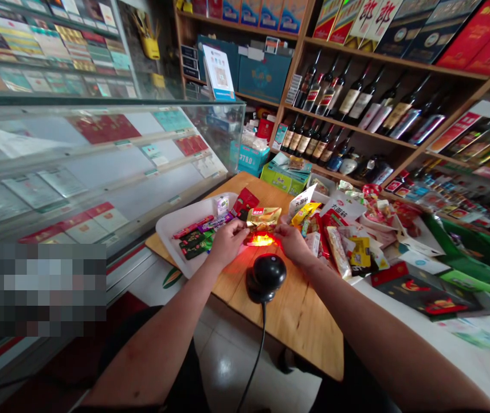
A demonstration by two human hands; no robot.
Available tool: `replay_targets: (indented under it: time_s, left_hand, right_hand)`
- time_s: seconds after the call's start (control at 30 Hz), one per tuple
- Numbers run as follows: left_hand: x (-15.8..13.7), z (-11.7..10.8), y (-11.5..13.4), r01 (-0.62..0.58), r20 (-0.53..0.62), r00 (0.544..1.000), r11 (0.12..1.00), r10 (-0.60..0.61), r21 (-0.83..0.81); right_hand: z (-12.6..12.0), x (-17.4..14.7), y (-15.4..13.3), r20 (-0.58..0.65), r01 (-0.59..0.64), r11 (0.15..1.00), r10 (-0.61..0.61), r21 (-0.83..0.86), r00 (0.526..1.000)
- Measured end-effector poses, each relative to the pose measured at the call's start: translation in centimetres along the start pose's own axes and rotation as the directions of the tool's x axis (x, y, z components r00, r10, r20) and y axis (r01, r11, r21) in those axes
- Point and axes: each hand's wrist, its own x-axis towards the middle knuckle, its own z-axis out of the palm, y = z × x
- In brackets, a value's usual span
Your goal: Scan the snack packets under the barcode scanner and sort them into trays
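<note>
A gold snack packet (264, 216) with a red label is stretched between my two hands above the wooden table. My left hand (230, 244) pinches its left end, and my right hand (291, 241) pinches its right end. Just in front of the packet stands a black barcode scanner (269, 272), its cable running down off the table's near edge. Red light from the scanner glows on the packet's lower side. To the left, a white tray (165, 229) holds several snack packets. Beside my right hand lies a pile of mixed snacks (337, 246).
The wooden table (305, 321) stands against a glass display counter (141, 106) on the left. A green box (285, 179) sits behind it. Shelves with wine bottles (352, 97) rise at the back, and boxes and packets crowd the right side.
</note>
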Motion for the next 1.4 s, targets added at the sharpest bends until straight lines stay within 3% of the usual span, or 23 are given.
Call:
replay_targets:
  time_s: [0.33, 0.53, 0.7, 0.9, 1.03, 1.17, 1.27, 1.4]
  left_hand:
    - [-0.1, 0.4, -0.7, -0.029, 0.017, 0.999, 0.984, 0.027, 0.177]
    - [-0.3, 0.5, -0.5, -0.036, -0.006, 0.999, 0.978, 0.038, 0.203]
    - [-0.1, 0.6, -0.4, -0.024, -0.036, 0.999, 0.980, 0.031, 0.197]
    - [0.2, 1.1, 0.0, -0.041, -0.049, 0.998, 0.981, 0.051, 0.187]
    - [0.5, 1.8, 0.0, -0.056, -0.040, 0.997, 0.983, 0.064, 0.178]
    - [1.2, 2.6, -0.2, -0.047, -0.051, 0.997, 0.987, 0.055, 0.155]
    - [1.6, 3.5, -0.2, -0.043, -0.064, 0.997, 0.991, 0.051, 0.125]
    - [2.0, 4.7, 0.0, -0.030, -0.015, 0.999, 1.000, 0.030, 0.010]
  right_hand:
    - [0.4, -0.6, 1.4, -0.002, -0.052, 0.998, 0.052, 0.019, 0.999]
    - [0.3, -0.7, 1.1, -0.026, -0.003, 0.998, 0.004, 0.067, 1.000]
    - [0.0, -1.1, 0.5, -0.054, -0.064, 0.998, 0.066, 0.022, 0.996]
    - [-0.4, -1.1, 0.0, -0.081, 0.040, 0.999, -0.038, 0.011, 0.996]
    - [-1.2, -1.5, -0.8, -0.111, 0.127, 0.988, -0.137, -0.090, 0.984]
    - [-2.4, -2.0, -1.1, -0.125, 0.049, 0.977, -0.076, -0.206, 0.989]
    - [-3.3, -2.2, -1.2, -0.142, 0.067, 0.965, -0.106, -0.254, 0.984]
    - [-4.4, -2.2, -1.7, -0.260, 0.019, 0.962, -0.092, -0.271, 0.961]
